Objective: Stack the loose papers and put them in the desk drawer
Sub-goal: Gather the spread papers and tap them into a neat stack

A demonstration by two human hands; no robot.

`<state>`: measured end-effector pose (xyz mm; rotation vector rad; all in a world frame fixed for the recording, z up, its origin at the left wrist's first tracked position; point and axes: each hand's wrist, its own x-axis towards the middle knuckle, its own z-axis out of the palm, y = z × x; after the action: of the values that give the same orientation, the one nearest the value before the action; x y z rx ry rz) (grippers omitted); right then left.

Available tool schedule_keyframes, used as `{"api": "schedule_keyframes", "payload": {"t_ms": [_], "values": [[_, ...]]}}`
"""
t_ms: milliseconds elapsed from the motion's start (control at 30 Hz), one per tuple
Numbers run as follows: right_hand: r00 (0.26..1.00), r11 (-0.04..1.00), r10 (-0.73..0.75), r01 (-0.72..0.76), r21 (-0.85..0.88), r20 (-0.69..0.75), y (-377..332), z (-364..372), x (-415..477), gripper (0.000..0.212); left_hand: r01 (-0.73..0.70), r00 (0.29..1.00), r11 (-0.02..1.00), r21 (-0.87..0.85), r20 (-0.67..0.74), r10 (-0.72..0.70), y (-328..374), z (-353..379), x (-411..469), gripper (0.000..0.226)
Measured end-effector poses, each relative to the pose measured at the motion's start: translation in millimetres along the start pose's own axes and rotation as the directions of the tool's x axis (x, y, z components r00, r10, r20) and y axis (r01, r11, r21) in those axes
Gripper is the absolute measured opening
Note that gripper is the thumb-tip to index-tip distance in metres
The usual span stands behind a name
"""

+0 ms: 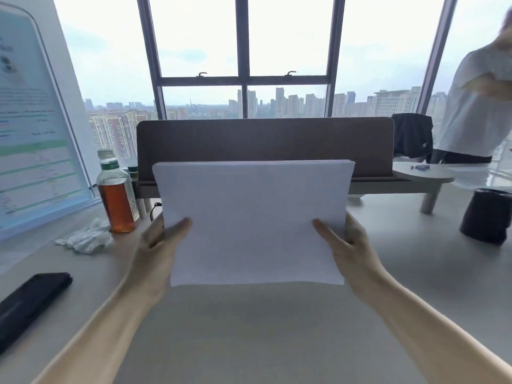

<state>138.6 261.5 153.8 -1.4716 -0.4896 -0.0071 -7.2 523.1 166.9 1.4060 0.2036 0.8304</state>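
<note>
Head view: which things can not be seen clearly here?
- Desk drawer: nowhere in the head view.
- Fingers of left hand and right hand: behind the paper stack.
- Poster: text blurred, cut by left edge.
- Small items on the side shelf: too small.

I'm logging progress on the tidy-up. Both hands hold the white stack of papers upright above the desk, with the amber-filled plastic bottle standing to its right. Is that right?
One detail is off. In the head view, the amber-filled plastic bottle stands to the left of the white stack of papers, not the right. The left hand and right hand do hold the stack by its side edges, upright above the pale desk.
</note>
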Motion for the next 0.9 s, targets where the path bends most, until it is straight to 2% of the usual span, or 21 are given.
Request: {"api": "schedule_keyframes", "payload": {"t_ms": [100, 167, 233, 300, 400, 533, 733, 800, 900], "values": [[0.995, 0.987, -0.103, 0.102, -0.126, 0.001, 9, 5, -9, 0.031, -0.014, 1.000, 1.000, 0.016, -0.002, 0.014, -26, 0, -15, 0.037], [0.995, 0.989, -0.098, 0.096, -0.116, -0.008, 20, 4, -18, 0.034, -0.020, 1.000, 0.996, 0.090, 0.010, 0.019, -35, 1, -21, 0.042], [0.998, 0.993, -0.058, 0.058, -0.100, 0.006, 33, 4, -25, 0.034, 0.017, 0.999, 0.992, 0.124, 0.032, -0.021, -51, -5, -23, 0.028], [0.999, 0.997, -0.040, 0.041, -0.064, 0.011, 35, 3, -28, 0.032, 0.058, 0.998, 0.996, 0.064, 0.008, -0.059, -58, -14, -20, 0.017], [0.999, 0.999, -0.044, 0.043, -0.007, -0.021, 27, -2, -18, 0.023, 0.075, 0.997, 0.997, 0.019, 0.020, -0.075, -53, -18, -6, 0.026], [0.997, 0.998, -0.062, 0.061, -0.008, -0.043, 22, 1, -15, 0.028, -0.014, 0.997, 0.996, 0.093, 0.080, 0.006, -42, -11, -5, 0.040], [0.989, 0.989, -0.143, 0.141, -0.049, -0.041, 17, 7, -20, 0.035, -0.101, 0.992, 0.967, 0.232, 0.095, 0.081, -37, -11, -11, 0.030], [0.987, 0.987, -0.154, 0.151, -0.055, -0.048, 17, 7, -19, 0.034, -0.103, 0.993, 0.965, 0.240, 0.073, 0.088, -40, -12, -10, 0.020], [0.997, 0.993, -0.079, 0.077, -0.085, -0.022, 27, 5, -27, 0.034, -0.040, 0.997, 0.952, 0.302, 0.082, 0.016, -44, -13, -19, 0.035]]}}
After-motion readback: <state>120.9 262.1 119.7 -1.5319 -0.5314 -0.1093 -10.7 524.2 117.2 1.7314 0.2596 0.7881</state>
